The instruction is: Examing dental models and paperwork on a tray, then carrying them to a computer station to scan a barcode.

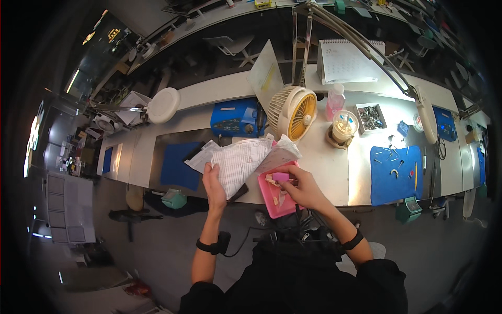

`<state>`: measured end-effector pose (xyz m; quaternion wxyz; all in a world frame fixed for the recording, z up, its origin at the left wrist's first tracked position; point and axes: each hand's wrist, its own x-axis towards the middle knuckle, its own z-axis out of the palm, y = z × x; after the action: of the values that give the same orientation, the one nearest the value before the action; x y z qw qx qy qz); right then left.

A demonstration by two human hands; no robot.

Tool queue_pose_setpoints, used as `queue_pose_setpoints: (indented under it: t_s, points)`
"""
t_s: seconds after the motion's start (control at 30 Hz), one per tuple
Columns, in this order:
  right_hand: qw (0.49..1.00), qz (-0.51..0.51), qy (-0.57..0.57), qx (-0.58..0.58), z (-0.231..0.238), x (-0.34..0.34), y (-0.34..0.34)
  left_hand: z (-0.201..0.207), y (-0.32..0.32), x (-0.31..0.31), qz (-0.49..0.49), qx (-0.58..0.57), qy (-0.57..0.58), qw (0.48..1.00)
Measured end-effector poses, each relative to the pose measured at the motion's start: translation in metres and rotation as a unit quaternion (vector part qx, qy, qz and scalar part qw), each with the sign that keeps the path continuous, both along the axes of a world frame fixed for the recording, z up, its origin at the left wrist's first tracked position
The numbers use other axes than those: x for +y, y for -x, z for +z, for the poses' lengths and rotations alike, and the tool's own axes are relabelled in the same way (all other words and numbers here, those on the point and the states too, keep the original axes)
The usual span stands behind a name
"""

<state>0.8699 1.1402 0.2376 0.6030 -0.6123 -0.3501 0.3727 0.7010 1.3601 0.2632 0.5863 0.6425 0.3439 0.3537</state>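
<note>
My left hand is closed on the left edge of a sheaf of printed paper forms, tilted up over the bench edge. A second crumpled sheet spreads from the sheaf towards the right. Just right of the papers is a shallow pink tray at the front of the bench. Over the tray, my right hand pinches a small purple-pink block. Small beige pieces lie in the tray beneath; my fingers partly hide them, and their kind is unclear.
Behind the tray stand a cream fan, a blue machine, a pink bottle and a lidded cup. To the right, a blue mat bears small tools. Lamp arms reach overhead. A dark cable hangs near my left wrist.
</note>
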Motion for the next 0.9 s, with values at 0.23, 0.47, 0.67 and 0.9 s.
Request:
queue_pose_setpoints:
  t_s: [0.23,0.47,0.67,0.9]
  points:
    - [0.990,-0.100,-0.097,-0.029,0.024,0.022,0.018,0.002,0.009,-0.019,-0.147,0.074,-0.026,0.986]
    - [0.961,-0.148,-0.131,-0.193,0.033,0.035,0.019,0.010,0.006,-0.035,-0.135,-0.040,0.141,0.980]
    - [0.958,-0.148,-0.133,-0.205,0.035,0.036,0.020,0.003,0.008,-0.037,-0.139,-0.049,0.157,0.977]
    - [0.958,-0.146,-0.134,-0.206,0.037,0.036,0.021,-0.002,0.012,-0.035,-0.159,-0.043,0.145,0.976]
